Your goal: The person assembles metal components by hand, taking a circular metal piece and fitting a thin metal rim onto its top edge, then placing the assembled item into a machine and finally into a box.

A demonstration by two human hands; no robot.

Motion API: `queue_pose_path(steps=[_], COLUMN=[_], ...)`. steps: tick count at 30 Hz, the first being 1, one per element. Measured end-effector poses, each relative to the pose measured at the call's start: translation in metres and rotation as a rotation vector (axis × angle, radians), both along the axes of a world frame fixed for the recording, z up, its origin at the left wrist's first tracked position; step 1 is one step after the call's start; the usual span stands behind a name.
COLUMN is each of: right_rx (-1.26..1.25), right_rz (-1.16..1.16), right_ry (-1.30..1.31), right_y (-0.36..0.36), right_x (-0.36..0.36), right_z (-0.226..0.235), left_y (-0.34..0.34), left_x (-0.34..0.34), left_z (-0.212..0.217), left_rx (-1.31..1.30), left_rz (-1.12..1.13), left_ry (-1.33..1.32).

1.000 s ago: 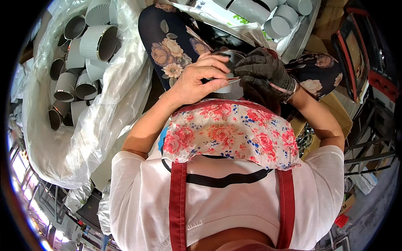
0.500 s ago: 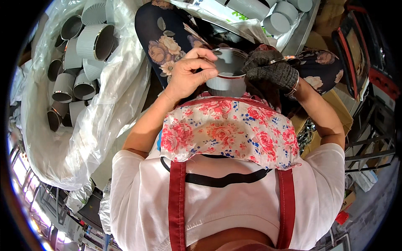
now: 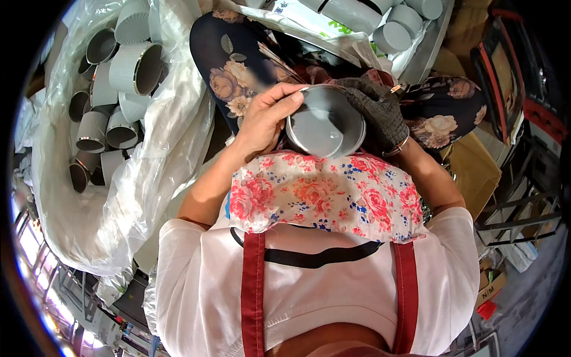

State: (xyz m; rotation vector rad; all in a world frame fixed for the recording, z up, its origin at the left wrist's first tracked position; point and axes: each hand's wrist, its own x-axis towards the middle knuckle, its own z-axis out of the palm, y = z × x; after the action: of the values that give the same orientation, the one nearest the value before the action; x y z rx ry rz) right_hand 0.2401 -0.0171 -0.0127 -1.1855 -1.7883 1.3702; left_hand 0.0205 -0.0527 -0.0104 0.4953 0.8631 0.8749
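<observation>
A grey round cup (image 3: 324, 122) sits between my two hands above my lap, its wide mouth and smooth inside facing up at me. My bare left hand (image 3: 269, 116) pinches its upper left rim between thumb and fingers. On the other side, my right hand (image 3: 377, 110), in a dark knitted glove, is wrapped round the right wall, with some fingers hidden behind it. A small shiny gold-coloured piece (image 3: 397, 88), perhaps part of a metal band, shows just beyond the gloved knuckles. How it is held I cannot tell.
To my left, a large clear plastic bag (image 3: 172, 137) holds several grey ribbed cups (image 3: 135, 68), some with shiny rims. Beyond my knees, more grey cups (image 3: 392, 37) lie in a metal tray (image 3: 437, 44). An open cardboard box (image 3: 476, 166) stands by my right arm.
The cup has tipped so that its mouth faces me more fully. My gloved hand has shifted down along its side, and the shiny band beside it shows far less.
</observation>
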Motion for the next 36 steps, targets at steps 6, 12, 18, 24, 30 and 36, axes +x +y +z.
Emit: queue_pose_path(steps=[6,12,18,24,30,36], right_rx=[0.474,0.001,-0.052,0.311,-0.214,-0.69], right_rz=[0.368,0.336,0.081,0.092,-0.179,-0.653], right_ry=[-0.355,0.005,-0.2,-0.966,-0.858,-0.005], right_y=[0.001,0.019,0.097,0.232,0.278,0.287], right_x=[0.009,-0.014,-0.041,-0.045,-0.069,-0.099], right_z=[-0.014,0.0,-0.004,-0.159,-0.237,-0.206], left_y=[-0.003,-0.001,0.004,-0.01,-0.003,0.029], left_x=[0.009,0.006,-0.048,-0.14,-0.127,-0.087], left_z=[0.007,0.021,0.058,0.134,0.107,0.078], left_rx=[-0.084,0.002,0.54,0.609,0.816,0.661], left_rz=[0.007,0.007,0.361,1.592,1.143,0.758], left_ry=[0.201,0.25,1.039,1.572,1.386,1.18])
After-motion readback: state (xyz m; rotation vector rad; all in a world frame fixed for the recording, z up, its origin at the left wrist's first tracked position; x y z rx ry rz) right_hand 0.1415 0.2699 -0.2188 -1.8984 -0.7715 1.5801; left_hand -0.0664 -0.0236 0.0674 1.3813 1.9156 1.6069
